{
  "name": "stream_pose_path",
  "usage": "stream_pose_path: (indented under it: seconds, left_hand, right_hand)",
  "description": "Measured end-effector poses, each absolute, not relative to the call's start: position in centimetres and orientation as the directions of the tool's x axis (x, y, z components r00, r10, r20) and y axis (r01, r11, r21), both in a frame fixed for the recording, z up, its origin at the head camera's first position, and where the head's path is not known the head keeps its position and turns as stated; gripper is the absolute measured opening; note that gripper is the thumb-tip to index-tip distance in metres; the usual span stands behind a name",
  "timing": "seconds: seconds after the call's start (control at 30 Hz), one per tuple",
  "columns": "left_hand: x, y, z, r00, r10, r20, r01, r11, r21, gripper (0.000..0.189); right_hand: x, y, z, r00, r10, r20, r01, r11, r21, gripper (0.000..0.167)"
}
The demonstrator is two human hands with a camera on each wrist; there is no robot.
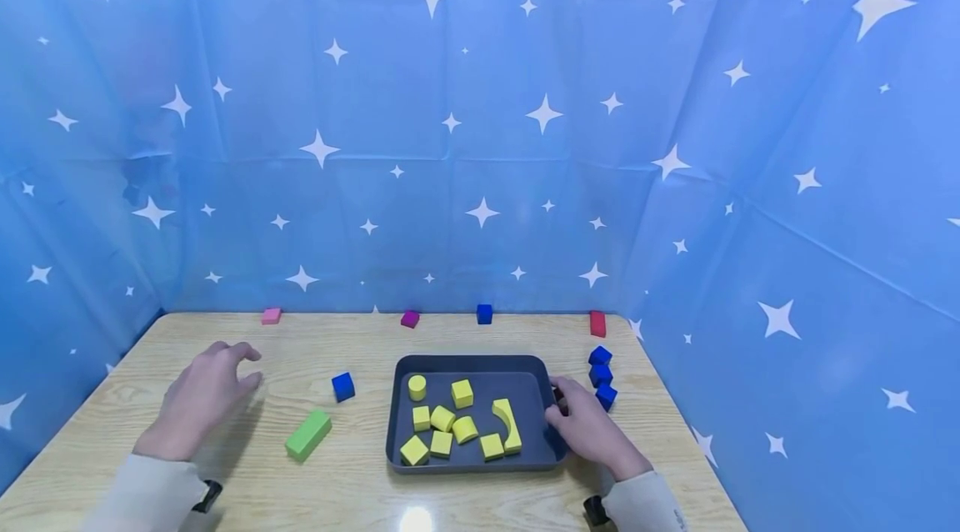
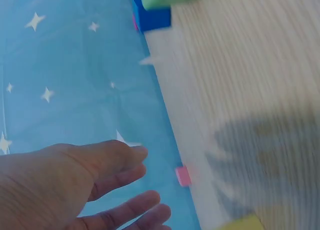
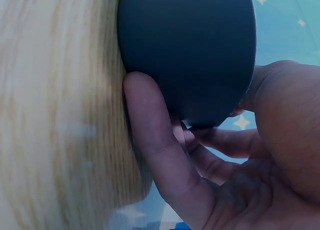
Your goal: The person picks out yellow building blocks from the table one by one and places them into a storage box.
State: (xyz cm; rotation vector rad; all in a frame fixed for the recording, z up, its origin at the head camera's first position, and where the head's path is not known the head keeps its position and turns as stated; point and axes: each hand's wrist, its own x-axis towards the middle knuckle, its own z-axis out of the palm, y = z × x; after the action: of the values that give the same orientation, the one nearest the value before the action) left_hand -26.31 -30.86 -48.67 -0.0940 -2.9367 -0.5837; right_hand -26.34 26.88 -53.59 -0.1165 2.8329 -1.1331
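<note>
At the right end of a dark grey tray (image 1: 536, 373), my right hand (image 1: 596, 429) holds the wall by its rim. In the right wrist view one finger (image 3: 159, 135) lies along the outside of the tray (image 3: 187, 45), low by the tabletop; part of the thumb is hidden behind the wall. Inside the tray lie several yellow blocks, among them cubes (image 1: 462, 393), cylinders (image 1: 465, 429) and an arch (image 1: 507, 426). Over the left part of the table, my left hand (image 1: 202, 399) hovers with loosely bent fingers and nothing in them. Nearest it are a green block (image 1: 308, 435) and a blue cube (image 1: 342, 387).
Along the table's far edge sit a pink block (image 1: 271, 316), a purple block (image 1: 409, 319), a blue cube (image 1: 484, 314) and a red block (image 1: 597, 323). Three blue cubes (image 1: 601, 374) line up beyond the right hand. A starry blue curtain (image 1: 480, 182) hangs around the wooden table (image 1: 352, 490).
</note>
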Motion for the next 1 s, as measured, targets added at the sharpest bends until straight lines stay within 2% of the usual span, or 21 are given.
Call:
stream_pose_path:
  seconds: [0.2, 0.33, 0.77, 1.0]
  left_hand:
    - [-25.9, -33.2, -49.1, -0.996, 0.007, 0.093, 0.04, 0.932, 0.36, 0.044]
    - [-25.7, -34.1, -49.4, -0.995, -0.001, 0.095, 0.033, 0.933, 0.357, 0.043]
    - [-25.8, -34.8, -50.1, -0.999, 0.0, 0.043, 0.017, 0.919, 0.393, 0.04]
    - [-26.2, -35.1, -50.2, -0.999, 0.014, 0.041, 0.029, 0.926, 0.377, 0.036]
  right_hand:
    - [-26.4, 26.9, -53.7, -0.993, -0.105, -0.055, -0.037, 0.718, -0.695, 0.057]
    - [-26.3, 26.8, -53.6, -0.993, -0.104, -0.056, -0.036, 0.718, -0.695, 0.057]
    - [-26.3, 26.9, -53.7, -0.993, -0.104, -0.053, -0.039, 0.724, -0.689, 0.057]
    - [-26.3, 26.9, -53.8, -0.994, -0.102, -0.049, -0.04, 0.723, -0.689, 0.057]
